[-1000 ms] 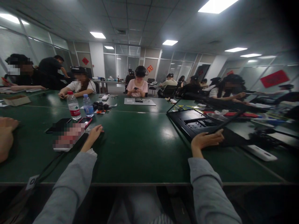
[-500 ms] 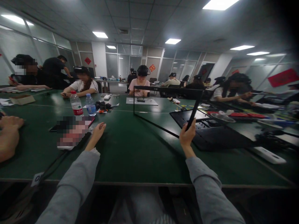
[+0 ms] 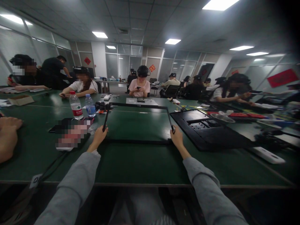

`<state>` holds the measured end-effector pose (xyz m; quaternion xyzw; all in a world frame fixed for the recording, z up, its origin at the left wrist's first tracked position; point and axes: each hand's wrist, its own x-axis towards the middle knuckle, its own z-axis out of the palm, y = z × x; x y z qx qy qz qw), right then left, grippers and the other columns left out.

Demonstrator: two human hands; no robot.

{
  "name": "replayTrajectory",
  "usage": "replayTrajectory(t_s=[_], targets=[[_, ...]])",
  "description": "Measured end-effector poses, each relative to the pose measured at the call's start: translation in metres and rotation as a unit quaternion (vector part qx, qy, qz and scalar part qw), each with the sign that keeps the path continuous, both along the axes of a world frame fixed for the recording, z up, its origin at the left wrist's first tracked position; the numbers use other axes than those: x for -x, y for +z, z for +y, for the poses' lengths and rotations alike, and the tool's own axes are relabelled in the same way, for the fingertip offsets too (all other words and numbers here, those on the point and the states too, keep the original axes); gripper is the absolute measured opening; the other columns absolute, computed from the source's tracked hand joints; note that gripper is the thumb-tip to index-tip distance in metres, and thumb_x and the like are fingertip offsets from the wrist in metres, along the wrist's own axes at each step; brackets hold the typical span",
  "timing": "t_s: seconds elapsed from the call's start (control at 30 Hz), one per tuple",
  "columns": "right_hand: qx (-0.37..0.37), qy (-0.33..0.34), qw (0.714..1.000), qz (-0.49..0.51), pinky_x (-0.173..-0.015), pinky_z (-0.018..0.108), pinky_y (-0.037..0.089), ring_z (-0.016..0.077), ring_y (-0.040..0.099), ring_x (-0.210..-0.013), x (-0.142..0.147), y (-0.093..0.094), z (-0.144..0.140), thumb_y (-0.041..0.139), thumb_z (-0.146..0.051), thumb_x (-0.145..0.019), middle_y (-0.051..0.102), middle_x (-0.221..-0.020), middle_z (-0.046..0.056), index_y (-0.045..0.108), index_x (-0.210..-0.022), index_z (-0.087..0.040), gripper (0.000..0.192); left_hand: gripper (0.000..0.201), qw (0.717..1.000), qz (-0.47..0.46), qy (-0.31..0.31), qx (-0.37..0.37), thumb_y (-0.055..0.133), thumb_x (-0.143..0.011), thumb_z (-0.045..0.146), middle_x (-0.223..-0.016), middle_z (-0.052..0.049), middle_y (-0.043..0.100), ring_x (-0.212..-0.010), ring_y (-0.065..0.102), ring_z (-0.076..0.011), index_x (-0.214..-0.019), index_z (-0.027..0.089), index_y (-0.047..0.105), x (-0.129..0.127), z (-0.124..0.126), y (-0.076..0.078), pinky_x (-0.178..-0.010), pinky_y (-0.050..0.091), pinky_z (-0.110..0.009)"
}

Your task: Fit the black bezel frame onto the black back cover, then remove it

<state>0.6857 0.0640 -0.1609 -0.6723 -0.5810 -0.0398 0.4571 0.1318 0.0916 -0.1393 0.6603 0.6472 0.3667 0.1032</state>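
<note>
The thin black rectangular frame (image 3: 138, 106) now lies nearly flat over the green worktop (image 3: 140, 159), directly in front of the person, with its far edge slightly raised. Half a second earlier it stood upright, held by the right hand alone; a second earlier it was not lifted at all.

Left hand (image 3: 100, 135): fingers closed around the left side bar of the frame near its near corner. Earlier this hand rested open on the worktop, beside the phones, and held nothing.

Right hand (image 3: 176, 136): fingers closed around the right side bar of the frame near its near corner. The hand has come down and moved left from its earlier raised position.

The near bar of the frame runs between the two hands, just above the worktop. The far bar reaches toward a grey mat (image 3: 142, 101) in front of a seated person in a pink shirt (image 3: 140, 86).

Just right of the frame lies a black monitor back panel (image 3: 206, 129), apart from the right hand. Left of the frame lie phones (image 3: 71, 132) and, farther back, two water bottles (image 3: 76, 107). Another person's hand (image 3: 8, 134) rests at the left edge of the view. A white oblong device (image 3: 267, 155) lies at the right.
</note>
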Motion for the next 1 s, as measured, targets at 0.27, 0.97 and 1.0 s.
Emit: replayTrajectory(t_s=[0.27, 0.97, 1.0], targets=[[0.052, 0.097, 0.993, 0.035, -0.113, 0.052, 0.051, 0.0288, 0.069, -0.123, -0.008, -0.017, 0.013, 0.056, -0.021, -0.081, 0.074, -0.129, 0.012, 0.069, -0.133, -0.022, 0.054, 0.05, 0.985, 0.153, 0.042, 0.068, 0.052, -0.098, 0.051, -0.108, -0.017, 0.077, -0.107, 0.07, -0.0325, -0.111, 0.013, 0.08, 0.008, -0.003, 0.0, -0.094, 0.05, -0.038], [0.089, 0.031, 0.995, -0.035, -0.108, 0.049, 0.052, 0.0266, 0.069, -0.107, -0.007, -0.015, 0.013, 0.062, -0.016, -0.073, 0.074, -0.105, 0.009, 0.073, -0.112, -0.019, 0.042, 0.048, 0.989, 0.12, 0.074, 0.044, 0.057, -0.088, 0.046, -0.125, -0.022, 0.07, -0.128, 0.057, -0.0409, -0.119, 0.017, 0.081, 0.006, -0.008, -0.003, -0.112, 0.043, -0.053], [0.084, 0.039, 0.995, -0.032, -0.108, 0.049, 0.052, 0.0261, 0.069, -0.106, -0.007, -0.015, 0.013, 0.061, -0.015, -0.072, 0.074, -0.105, 0.009, 0.073, -0.111, -0.019, 0.041, 0.048, 0.99, 0.115, 0.074, 0.043, 0.057, -0.088, 0.045, -0.126, -0.021, 0.071, -0.128, 0.056, -0.0403, -0.119, 0.018, 0.081, 0.006, -0.009, -0.003, -0.112, 0.043, -0.053]])
